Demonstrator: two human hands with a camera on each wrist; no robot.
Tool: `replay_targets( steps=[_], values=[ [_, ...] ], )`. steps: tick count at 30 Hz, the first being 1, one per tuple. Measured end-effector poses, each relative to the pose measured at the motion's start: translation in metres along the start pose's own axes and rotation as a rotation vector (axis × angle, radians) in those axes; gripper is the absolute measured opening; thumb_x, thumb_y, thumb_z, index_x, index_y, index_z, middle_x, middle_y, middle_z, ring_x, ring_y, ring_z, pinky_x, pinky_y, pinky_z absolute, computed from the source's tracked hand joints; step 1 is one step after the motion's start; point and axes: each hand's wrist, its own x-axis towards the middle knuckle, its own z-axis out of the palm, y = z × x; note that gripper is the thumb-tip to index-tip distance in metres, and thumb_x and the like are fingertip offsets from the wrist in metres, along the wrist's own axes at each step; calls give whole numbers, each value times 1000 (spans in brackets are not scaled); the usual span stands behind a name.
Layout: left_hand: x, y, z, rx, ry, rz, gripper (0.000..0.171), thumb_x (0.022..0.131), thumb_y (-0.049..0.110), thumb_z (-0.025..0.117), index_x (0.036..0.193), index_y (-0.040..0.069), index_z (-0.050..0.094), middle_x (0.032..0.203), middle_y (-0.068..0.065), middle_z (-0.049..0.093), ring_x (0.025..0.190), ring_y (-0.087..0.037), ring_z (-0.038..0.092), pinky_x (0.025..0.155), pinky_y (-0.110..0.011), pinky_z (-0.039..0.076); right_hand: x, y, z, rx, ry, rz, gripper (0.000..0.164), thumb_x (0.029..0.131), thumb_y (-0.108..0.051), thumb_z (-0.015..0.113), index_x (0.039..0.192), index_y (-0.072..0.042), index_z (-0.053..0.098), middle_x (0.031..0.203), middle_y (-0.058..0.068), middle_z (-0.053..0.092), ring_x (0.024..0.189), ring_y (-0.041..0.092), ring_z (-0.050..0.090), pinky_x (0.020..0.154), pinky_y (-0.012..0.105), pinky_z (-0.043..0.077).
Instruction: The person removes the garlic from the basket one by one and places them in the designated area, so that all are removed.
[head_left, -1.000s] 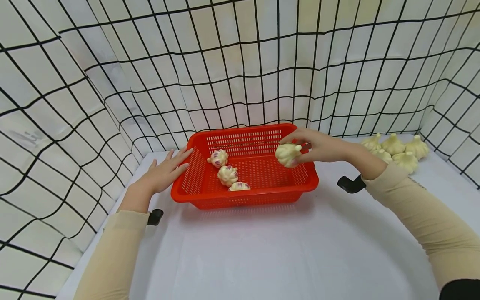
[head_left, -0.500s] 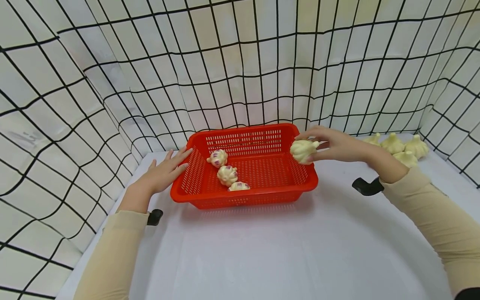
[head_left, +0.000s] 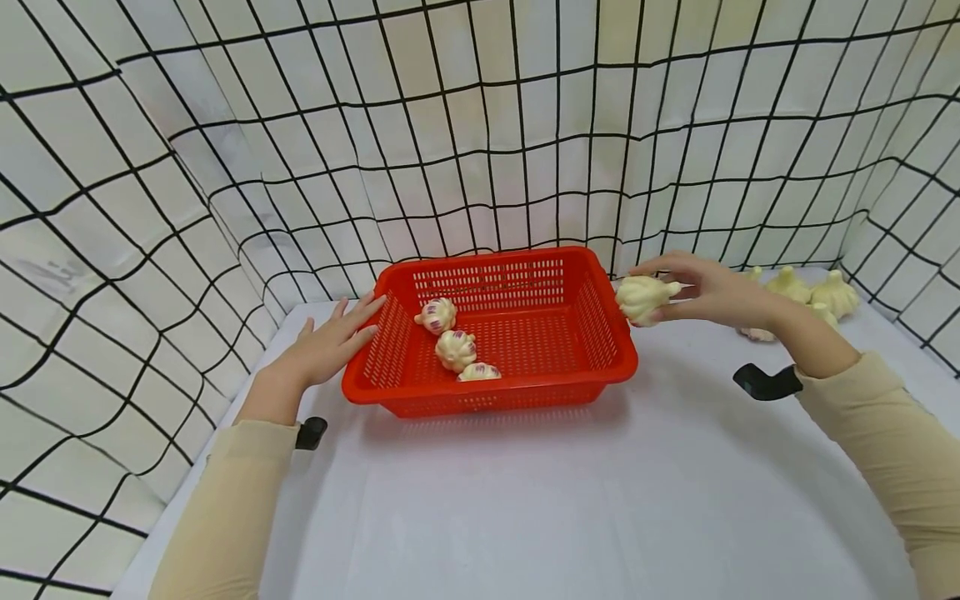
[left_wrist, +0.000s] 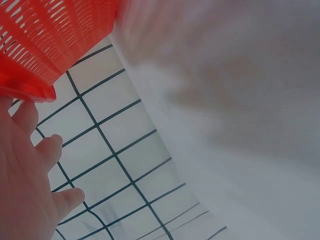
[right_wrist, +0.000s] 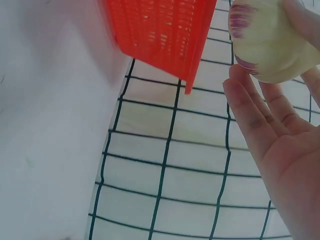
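My right hand [head_left: 720,292] holds a garlic bulb [head_left: 641,300] between thumb and fingers, just past the right rim of a red perforated plastic basket [head_left: 487,404]. In the right wrist view, purple streaks show on the pale garlic bulb [right_wrist: 272,42]. At the basket's left end, my left hand [head_left: 322,346] rests straight fingers on the rim. In the left wrist view, fingertips of the left hand [left_wrist: 25,165] meet the rim's edge from outside. Three purple-streaked garlic bulbs [head_left: 455,350] lie in the basket's left half; the front wall partly hides one.
Several pale garlic bulbs [head_left: 832,293] sit grouped at the table's back right, partly behind my right forearm. Black wire grid [head_left: 555,150] backed by white sheeting stands along the back and both sides. White cloth [head_left: 480,500] covers the table.
My right hand has moved right with the garlic bulb, from over the basket's right part to just outside its right rim. The left hand and basket stay put.
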Motion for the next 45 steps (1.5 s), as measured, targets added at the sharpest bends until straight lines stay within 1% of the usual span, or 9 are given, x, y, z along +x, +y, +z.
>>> replay_targets(
  steps=[9,25,31,32,35,37,39,42,45],
  values=[
    [0,1,-2,3,-3,0,65,109,48,32,166,23,14,172,-8,3,154,-45,-7,112,-75,-10,-19,18,-23,-143,104,44,63,93,-20,79,150,-21,51,133,6,57,108,25,66,83,30,55],
    [0,2,-2,-10,-10,5,65,109,49,32,167,24,13,172,-8,2,154,-44,-8,112,-75,-11,-48,43,-56,-236,178,121,63,95,-26,77,151,-20,50,128,3,56,98,15,62,75,30,55],
    [0,0,-1,-10,-8,8,65,110,48,33,167,24,14,173,-6,2,155,-43,-8,112,-76,-10,-57,56,-71,-282,208,151,63,96,-28,75,152,-15,48,136,-9,49,102,-5,57,78,16,48],
    [0,0,-1,-8,-8,7,65,110,48,33,167,24,14,173,-6,2,155,-43,-7,112,-76,-10,-59,59,-73,-289,208,165,64,97,-29,75,153,-15,47,139,-9,47,103,-9,55,79,15,46],
    [0,-1,0,-4,-6,9,65,110,48,33,167,24,14,173,-7,2,155,-43,-7,112,-76,-10,-63,68,-79,-289,211,203,68,98,-33,72,156,-14,42,148,3,42,116,1,54,94,34,49],
    [0,-1,0,-4,-5,12,65,110,49,32,167,24,14,173,-7,2,155,-43,-7,112,-76,-10,-66,74,-83,-297,213,215,69,99,-34,71,157,-15,40,152,12,38,116,0,51,94,35,48],
    [0,-1,0,-5,-4,15,65,110,49,32,167,24,14,173,-7,3,155,-42,-8,112,-76,-10,-69,78,-86,-303,224,219,69,99,-34,70,158,-14,39,153,17,36,113,-2,52,90,37,50],
    [1,-1,0,-5,-6,18,65,110,50,32,167,24,14,173,-7,2,155,-42,-8,112,-76,-11,-74,85,-91,-324,250,217,66,99,-33,70,156,-14,42,149,14,38,95,-19,45,73,20,46],
    [2,0,0,-1,-7,18,65,110,49,32,167,24,14,173,-6,2,155,-43,-8,112,-76,-10,-77,90,-92,-318,275,224,66,99,-34,70,155,-12,42,148,16,36,92,-19,46,71,24,48]
  ],
)
